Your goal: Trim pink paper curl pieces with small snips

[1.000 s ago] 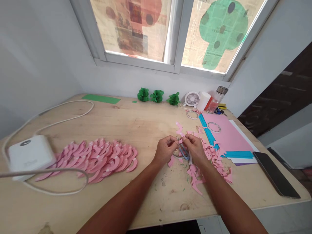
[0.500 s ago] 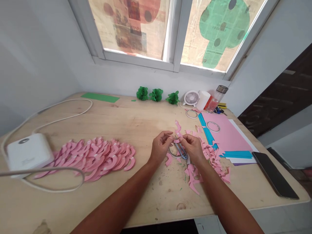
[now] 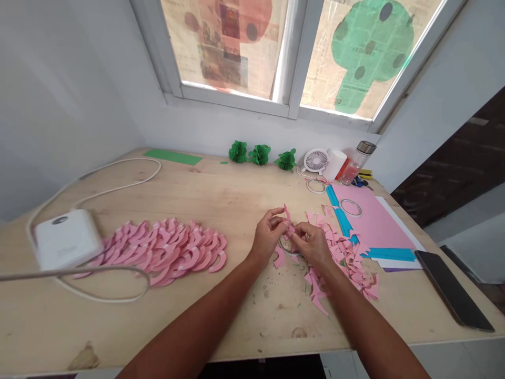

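Between my two hands is a curved strip of pink paper [image 3: 288,212], its upper end pointing up. My left hand [image 3: 269,235] pinches it from the left, fingers bent. The fingers of my right hand [image 3: 314,242] close on its lower end. Under my hands lies a tape roll [image 3: 291,253], mostly hidden by them. A loose pink paper arc [image 3: 279,258] rests on the table just below. To the left spreads a large heap of overlapping pink paper arcs [image 3: 173,252], some with pale patches. Pink paper scraps [image 3: 347,258] are piled beside my right hand.
A white power bank [image 3: 67,239] with a looping cable lies at the left. Along the wall stand green paper shapes [image 3: 260,155], a small fan [image 3: 316,160] and a bottle [image 3: 357,163]. On the right are pink paper sheets [image 3: 379,221] and a phone [image 3: 453,289].
The pink strip has been turned and folded upward between my fingers. My left fingers have come up around it. The whole view has shifted slightly.
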Demonstrator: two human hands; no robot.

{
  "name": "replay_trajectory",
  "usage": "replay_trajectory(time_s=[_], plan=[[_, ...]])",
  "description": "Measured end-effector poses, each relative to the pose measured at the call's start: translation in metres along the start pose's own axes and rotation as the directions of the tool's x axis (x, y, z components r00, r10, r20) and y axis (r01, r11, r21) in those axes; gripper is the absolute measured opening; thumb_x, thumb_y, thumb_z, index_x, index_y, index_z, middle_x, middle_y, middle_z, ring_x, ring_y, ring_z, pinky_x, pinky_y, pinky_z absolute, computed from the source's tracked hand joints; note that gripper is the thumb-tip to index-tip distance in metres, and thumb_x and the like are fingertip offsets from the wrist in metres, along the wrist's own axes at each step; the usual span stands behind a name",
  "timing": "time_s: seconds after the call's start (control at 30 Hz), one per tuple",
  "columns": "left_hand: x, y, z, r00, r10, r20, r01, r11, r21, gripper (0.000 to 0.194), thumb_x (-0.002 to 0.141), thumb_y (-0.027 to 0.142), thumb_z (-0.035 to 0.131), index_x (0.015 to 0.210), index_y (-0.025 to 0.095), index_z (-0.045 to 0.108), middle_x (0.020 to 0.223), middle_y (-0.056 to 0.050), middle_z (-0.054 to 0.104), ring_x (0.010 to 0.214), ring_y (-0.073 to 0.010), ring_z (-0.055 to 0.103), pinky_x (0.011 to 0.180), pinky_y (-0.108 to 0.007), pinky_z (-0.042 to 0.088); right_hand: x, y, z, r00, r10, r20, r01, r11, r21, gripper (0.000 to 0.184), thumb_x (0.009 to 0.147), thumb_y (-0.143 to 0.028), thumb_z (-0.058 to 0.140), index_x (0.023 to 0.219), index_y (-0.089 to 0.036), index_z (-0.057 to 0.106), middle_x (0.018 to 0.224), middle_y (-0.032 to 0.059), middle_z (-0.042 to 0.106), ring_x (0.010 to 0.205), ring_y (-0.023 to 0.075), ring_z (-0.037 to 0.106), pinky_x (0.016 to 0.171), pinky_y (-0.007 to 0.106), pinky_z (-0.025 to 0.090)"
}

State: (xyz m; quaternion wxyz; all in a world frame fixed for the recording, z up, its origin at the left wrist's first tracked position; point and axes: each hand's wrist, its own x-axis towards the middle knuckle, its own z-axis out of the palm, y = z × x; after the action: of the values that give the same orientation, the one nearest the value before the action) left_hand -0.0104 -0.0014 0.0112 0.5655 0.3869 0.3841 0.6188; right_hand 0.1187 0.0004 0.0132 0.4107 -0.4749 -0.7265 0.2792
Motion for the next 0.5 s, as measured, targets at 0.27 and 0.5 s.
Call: replay_trajectory(time_s=[0.27, 0.5], plan=[[0.0019, 0.0001, -0.0007, 0.995, -0.094, -0.032, 0.089, 0.988, -0.126, 0.033, 0.057, 0.017, 0.065, 0.090, 0.012, 0.061, 0.066, -0.002, 0.066, 0.057, -0.0126, 0.060, 0.063, -0.027, 0.049, 0.0016, -0.0004, -0.0052, 1.000, -0.003, 0.018, 0.003, 1.000, 0.003, 0.032, 0.080, -0.041, 0.050, 0.064, -0.015, 0.062, 0.052, -0.0008, 0.054, 0.048, 0.0108, 0.047, 0.047, 0.021, 0.036], [0.0027, -0.0008, -0.0005, 0.997, -0.075, -0.003, 0.074, 0.994, -0.081, 0.026, 0.060, 0.024, 0.068, 0.081, 0.013, 0.061, 0.065, -0.001, 0.065, 0.058, -0.0134, 0.062, 0.063, -0.027, 0.051, 0.0021, 0.0044, -0.0092, 0.997, -0.077, -0.023, 0.072, 0.981, -0.181, 0.032, 0.083, -0.039, 0.047, 0.063, -0.017, 0.059, 0.057, 0.0006, 0.054, 0.055, 0.0127, 0.048, 0.056, 0.024, 0.038]])
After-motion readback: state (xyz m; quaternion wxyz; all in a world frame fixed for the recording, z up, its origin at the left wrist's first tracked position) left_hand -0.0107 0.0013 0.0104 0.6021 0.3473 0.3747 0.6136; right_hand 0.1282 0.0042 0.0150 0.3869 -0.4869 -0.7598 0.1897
